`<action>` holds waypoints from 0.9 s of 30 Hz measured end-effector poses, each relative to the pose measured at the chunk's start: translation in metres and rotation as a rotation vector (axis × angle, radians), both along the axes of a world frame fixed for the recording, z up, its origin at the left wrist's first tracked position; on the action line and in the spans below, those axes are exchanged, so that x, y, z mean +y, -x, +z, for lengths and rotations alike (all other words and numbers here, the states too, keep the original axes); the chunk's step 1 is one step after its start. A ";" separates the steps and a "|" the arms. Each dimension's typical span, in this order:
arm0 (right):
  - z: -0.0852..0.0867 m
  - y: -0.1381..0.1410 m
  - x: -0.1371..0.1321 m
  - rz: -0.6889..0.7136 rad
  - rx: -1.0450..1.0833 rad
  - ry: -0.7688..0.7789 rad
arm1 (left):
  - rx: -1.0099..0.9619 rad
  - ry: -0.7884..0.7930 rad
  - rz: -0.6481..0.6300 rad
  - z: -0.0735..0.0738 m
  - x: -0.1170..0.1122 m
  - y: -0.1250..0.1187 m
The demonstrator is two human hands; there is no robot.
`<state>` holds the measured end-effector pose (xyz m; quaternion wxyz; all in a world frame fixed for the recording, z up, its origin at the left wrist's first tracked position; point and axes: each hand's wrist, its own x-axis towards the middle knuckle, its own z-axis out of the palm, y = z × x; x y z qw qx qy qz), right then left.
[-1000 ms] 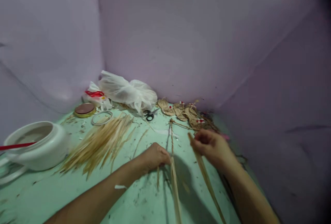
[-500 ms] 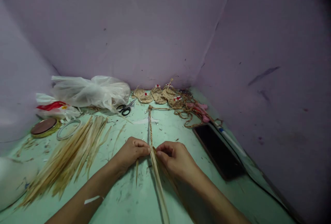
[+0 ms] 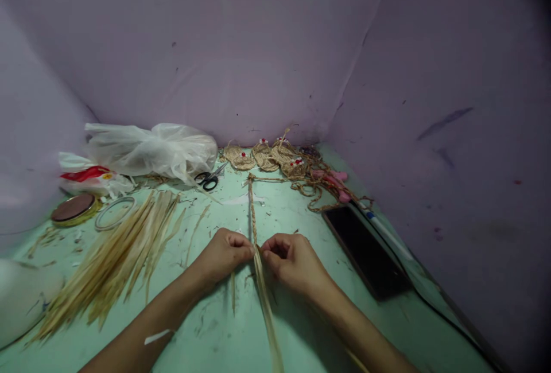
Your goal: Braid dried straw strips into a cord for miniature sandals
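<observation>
A thin braid [image 3: 252,209] of dried plant fibre runs straight toward me from a knot on the green table. At its lower end my left hand [image 3: 230,251] pinches a fibre strand between thumb and forefinger; a short brown end hangs below it. Close on the other side, my right hand [image 3: 290,258] is closed with thumb and forefinger on another strand, mostly hidden under the hand and forearm. Between my hands a pale loose strand [image 3: 267,315] trails down toward the near edge of view.
Loose dried strips [image 3: 107,264] lie at left, near a tape ring [image 3: 115,214] and round tin [image 3: 75,210]. Scissors [image 3: 210,179], a plastic bag [image 3: 159,149] and woven pieces [image 3: 264,156] line the back wall. A phone [image 3: 365,252] and cable [image 3: 447,318] lie right.
My right hand has turned slightly inward, closer to the left at the braid's end. Its strand has swung right, under the forearm. The left hand keeps its pinch.
</observation>
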<state>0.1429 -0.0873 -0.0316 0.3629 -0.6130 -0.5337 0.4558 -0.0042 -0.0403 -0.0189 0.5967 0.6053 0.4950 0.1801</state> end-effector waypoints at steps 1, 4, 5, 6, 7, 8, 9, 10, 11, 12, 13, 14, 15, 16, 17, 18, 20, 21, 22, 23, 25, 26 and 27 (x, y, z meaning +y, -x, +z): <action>0.001 0.001 0.000 -0.003 0.053 0.014 | -0.001 0.005 0.015 -0.001 0.000 -0.001; 0.004 0.005 0.001 -0.028 0.251 0.083 | -0.015 -0.002 0.057 -0.003 -0.002 -0.002; 0.006 0.006 0.001 -0.035 0.322 0.124 | -0.020 -0.004 0.062 -0.004 -0.003 -0.003; 0.007 0.007 0.002 -0.045 0.389 0.177 | -0.025 -0.003 0.060 -0.005 -0.003 -0.003; 0.009 0.008 0.002 -0.057 0.446 0.231 | -0.027 0.001 0.054 -0.006 -0.004 -0.003; 0.011 0.010 0.002 -0.072 0.492 0.285 | -0.024 0.002 0.046 -0.006 -0.005 -0.004; 0.012 0.011 0.003 -0.093 0.526 0.332 | -0.018 -0.001 0.041 -0.007 -0.005 -0.004; 0.013 0.012 0.003 -0.118 0.547 0.364 | -0.010 -0.012 0.039 -0.007 -0.005 -0.005; 0.013 0.013 0.003 -0.137 0.560 0.384 | -0.001 -0.027 0.038 -0.007 -0.006 -0.005; 0.014 0.014 0.003 -0.157 0.572 0.395 | 0.009 -0.045 0.040 -0.007 -0.006 -0.005; 0.014 0.015 0.003 -0.181 0.588 0.406 | 0.015 -0.059 0.041 -0.007 -0.006 -0.006; 0.014 0.015 0.004 -0.205 0.604 0.421 | 0.017 -0.068 0.040 -0.007 -0.006 -0.006; 0.014 0.015 0.004 -0.228 0.615 0.435 | 0.013 -0.073 0.034 -0.007 -0.006 -0.006; 0.014 0.014 0.005 -0.246 0.618 0.451 | 0.005 -0.075 0.027 -0.007 -0.007 -0.006; 0.014 0.013 0.005 -0.257 0.609 0.466 | -0.008 -0.075 0.022 -0.007 -0.007 -0.006; 0.014 0.012 0.006 -0.259 0.592 0.473 | -0.028 -0.071 0.020 -0.006 -0.007 -0.006; 0.014 0.011 0.007 -0.251 0.542 0.443 | -0.079 -0.057 0.044 -0.004 -0.007 -0.005; 0.013 0.011 0.007 -0.247 0.513 0.403 | -0.108 -0.044 0.069 -0.003 -0.008 -0.005; 0.012 0.011 0.007 -0.241 0.487 0.349 | -0.139 -0.028 0.096 -0.002 -0.008 -0.005; 0.012 0.011 0.008 -0.230 0.471 0.287 | -0.168 -0.010 0.124 -0.001 -0.008 -0.004; 0.011 0.012 0.008 -0.182 0.487 0.184 | -0.221 0.025 0.156 0.001 -0.009 -0.005; 0.011 0.013 0.008 -0.144 0.524 0.163 | -0.243 0.042 0.157 0.002 -0.009 -0.005; 0.012 0.014 0.008 -0.100 0.575 0.164 | -0.260 0.061 0.155 0.002 -0.009 -0.005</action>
